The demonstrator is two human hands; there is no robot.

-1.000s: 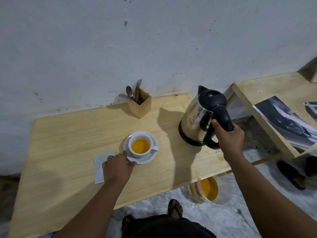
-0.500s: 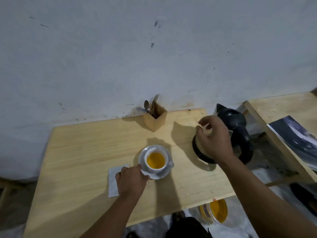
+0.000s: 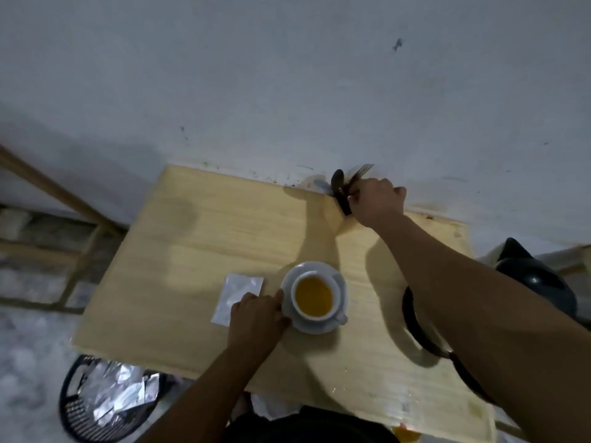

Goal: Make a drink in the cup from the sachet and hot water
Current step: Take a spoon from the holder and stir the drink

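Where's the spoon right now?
The spoon is at the table's far edge by the wall, beside the fork, at the right hand.

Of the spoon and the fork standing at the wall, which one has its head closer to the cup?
The spoon: its dark oval bowl stands left of the fork, whose tines fan toward the right, farther from the cup.

We note a pale wooden table (image 3: 204,238) against the wall — white saucer (image 3: 341,284) touching the left hand's (image 3: 256,318) fingertips, foil sachet (image 3: 236,290) partly under that hand, kettle (image 3: 537,282) beyond the right forearm.
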